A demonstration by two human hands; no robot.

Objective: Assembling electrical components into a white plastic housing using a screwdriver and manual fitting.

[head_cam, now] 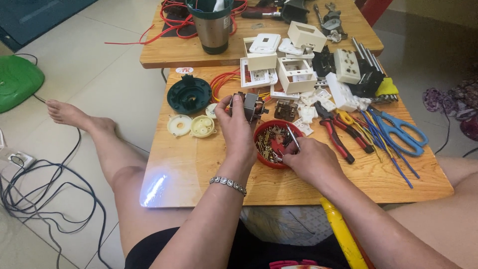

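My left hand (pixel 238 133) grips a small electric motor (pixel 249 105) with a metal core, held upright above the wooden table (pixel 199 169). Over the rim of a red bowl (pixel 260 145) full of small brass screws and metal bits, my right hand (pixel 311 159) pinches a thin metal piece (pixel 293 137). A silver bracelet sits on my left wrist. Just left of the motor lie a dark green round housing (pixel 188 94) and two cream plastic discs (pixel 191 125).
Red-handled pliers (pixel 334 132), blue scissors (pixel 398 130), blue wires and white socket boxes (pixel 296 74) crowd the table's right and back. A steel blender jar (pixel 212 25) and red wire sit on the far board. A yellow handle (pixel 343 239) lies by my lap; black cables trail on the floor at left.
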